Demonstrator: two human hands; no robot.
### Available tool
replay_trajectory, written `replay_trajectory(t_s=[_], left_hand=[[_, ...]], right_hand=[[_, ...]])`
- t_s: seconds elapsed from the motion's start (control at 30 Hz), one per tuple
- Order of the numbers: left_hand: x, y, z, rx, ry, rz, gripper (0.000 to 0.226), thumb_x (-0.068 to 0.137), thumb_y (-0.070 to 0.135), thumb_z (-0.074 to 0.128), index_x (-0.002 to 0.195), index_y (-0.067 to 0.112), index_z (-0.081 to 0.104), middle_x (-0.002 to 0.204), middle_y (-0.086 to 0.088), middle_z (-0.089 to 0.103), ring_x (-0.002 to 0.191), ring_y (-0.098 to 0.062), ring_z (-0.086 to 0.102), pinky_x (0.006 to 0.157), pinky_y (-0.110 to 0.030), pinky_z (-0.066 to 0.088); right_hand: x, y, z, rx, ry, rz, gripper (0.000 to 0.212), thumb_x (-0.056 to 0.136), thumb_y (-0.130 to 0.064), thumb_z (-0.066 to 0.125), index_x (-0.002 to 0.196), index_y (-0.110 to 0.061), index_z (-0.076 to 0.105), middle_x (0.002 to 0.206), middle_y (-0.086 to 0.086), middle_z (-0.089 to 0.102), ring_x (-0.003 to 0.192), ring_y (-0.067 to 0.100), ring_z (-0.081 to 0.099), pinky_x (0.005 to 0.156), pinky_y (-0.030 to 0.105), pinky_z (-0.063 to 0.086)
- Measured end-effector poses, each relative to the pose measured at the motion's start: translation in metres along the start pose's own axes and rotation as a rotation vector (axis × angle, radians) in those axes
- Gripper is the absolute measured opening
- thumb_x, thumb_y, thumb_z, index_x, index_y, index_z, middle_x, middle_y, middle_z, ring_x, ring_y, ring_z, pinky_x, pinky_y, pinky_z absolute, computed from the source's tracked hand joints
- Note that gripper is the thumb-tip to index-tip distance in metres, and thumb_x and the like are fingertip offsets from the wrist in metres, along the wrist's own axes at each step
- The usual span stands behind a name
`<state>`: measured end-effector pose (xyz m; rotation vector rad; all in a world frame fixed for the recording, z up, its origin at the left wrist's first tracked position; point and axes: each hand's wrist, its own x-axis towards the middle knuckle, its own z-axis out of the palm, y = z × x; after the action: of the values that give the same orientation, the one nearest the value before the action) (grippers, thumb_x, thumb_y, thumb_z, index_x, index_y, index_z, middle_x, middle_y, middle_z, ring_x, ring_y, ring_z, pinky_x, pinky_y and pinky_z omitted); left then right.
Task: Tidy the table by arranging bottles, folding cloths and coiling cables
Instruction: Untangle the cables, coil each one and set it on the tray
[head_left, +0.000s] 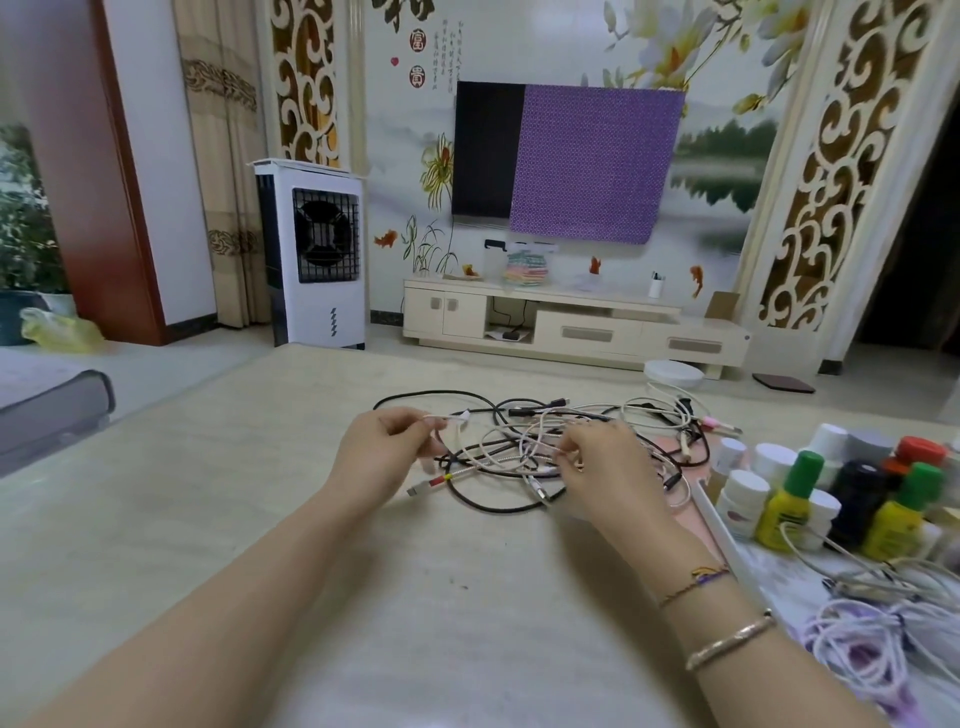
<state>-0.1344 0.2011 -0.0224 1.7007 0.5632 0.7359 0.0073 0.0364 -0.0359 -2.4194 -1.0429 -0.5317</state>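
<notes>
the left hand pinches the plug end of a white cable; the right hand pinches a strand in the cable tangle at the table's far middle. best to draw slowly, freeing crossings first.

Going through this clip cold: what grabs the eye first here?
The tangle of black and white cables at the middle of the table, with the left hand and right hand each pinching a white cable. Then the cluster of bottles at the right edge, two yellow ones with green caps.
</notes>
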Motion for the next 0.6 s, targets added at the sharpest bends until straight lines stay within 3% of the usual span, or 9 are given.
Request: replay_trajectory(t_s=[0.1,0.2,0.3,0.4,0.47,0.53,0.6], left_hand=[[0.002,0.007,-0.004,-0.264,0.033,-0.151,0.023,0.091,-0.002,0.046,0.099,0.006,0.066,0.104,-0.012,0.069,0.098,-0.022,0.066,0.089,-0.030,0.049],[-0.001,0.018,-0.007,-0.654,0.008,-0.273,0.021,0.095,0.002,0.043,0.108,-0.003,0.058,0.102,-0.015,0.065,0.097,-0.027,0.067,0.083,-0.037,0.057],[-0.008,0.023,-0.007,-0.722,-0.078,-0.280,0.014,0.095,-0.001,0.046,0.102,-0.006,0.057,0.090,-0.017,0.062,0.081,-0.027,0.070,0.071,-0.036,0.060],[-0.011,0.025,-0.006,-0.581,-0.134,-0.298,0.013,0.095,0.008,0.049,0.091,-0.002,0.057,0.080,-0.013,0.061,0.068,-0.024,0.068,0.067,-0.037,0.061],[-0.014,0.022,-0.007,-0.260,-0.254,-0.252,0.025,0.094,0.029,0.058,0.090,0.004,0.060,0.080,-0.006,0.064,0.068,-0.021,0.068,0.069,-0.037,0.061],[-0.021,0.017,-0.004,0.087,-0.411,-0.209,0.037,0.083,0.043,0.068,0.094,0.009,0.062,0.090,-0.001,0.068,0.074,-0.018,0.071,0.067,-0.034,0.059],[-0.028,0.014,0.000,0.231,-0.502,-0.212,0.042,0.076,0.038,0.077,0.100,0.009,0.059,0.100,0.000,0.068,0.078,-0.018,0.073,0.063,-0.030,0.058]], right_hand=[[0.000,0.006,-0.007,-0.023,0.096,0.033,0.016,0.094,-0.024,0.055,0.097,-0.020,0.070,0.095,-0.001,0.069,0.101,0.025,0.052,0.080,0.035,0.042],[0.000,-0.010,-0.009,0.143,0.205,-0.291,0.014,0.087,-0.022,0.062,0.086,-0.021,0.076,0.073,-0.004,0.068,0.075,0.027,0.057,0.065,0.035,0.047],[-0.005,-0.026,-0.004,0.102,0.084,-0.614,0.013,0.080,-0.025,0.064,0.084,-0.028,0.077,0.067,-0.011,0.060,0.069,0.022,0.052,0.061,0.034,0.046],[-0.007,-0.028,-0.001,0.071,0.036,-0.675,0.016,0.079,-0.028,0.065,0.087,-0.034,0.076,0.067,-0.012,0.055,0.072,0.021,0.052,0.062,0.035,0.043],[-0.007,-0.028,0.001,0.107,-0.003,-0.670,0.017,0.079,-0.027,0.064,0.087,-0.034,0.076,0.067,-0.009,0.054,0.071,0.021,0.052,0.060,0.036,0.043],[-0.006,-0.025,0.003,0.127,-0.044,-0.660,0.019,0.081,-0.029,0.059,0.087,-0.031,0.077,0.066,-0.007,0.053,0.068,0.021,0.053,0.057,0.035,0.043],[-0.006,-0.024,0.003,0.134,-0.086,-0.640,0.018,0.081,-0.028,0.060,0.087,-0.027,0.077,0.066,-0.005,0.055,0.067,0.021,0.053,0.057,0.035,0.044]])
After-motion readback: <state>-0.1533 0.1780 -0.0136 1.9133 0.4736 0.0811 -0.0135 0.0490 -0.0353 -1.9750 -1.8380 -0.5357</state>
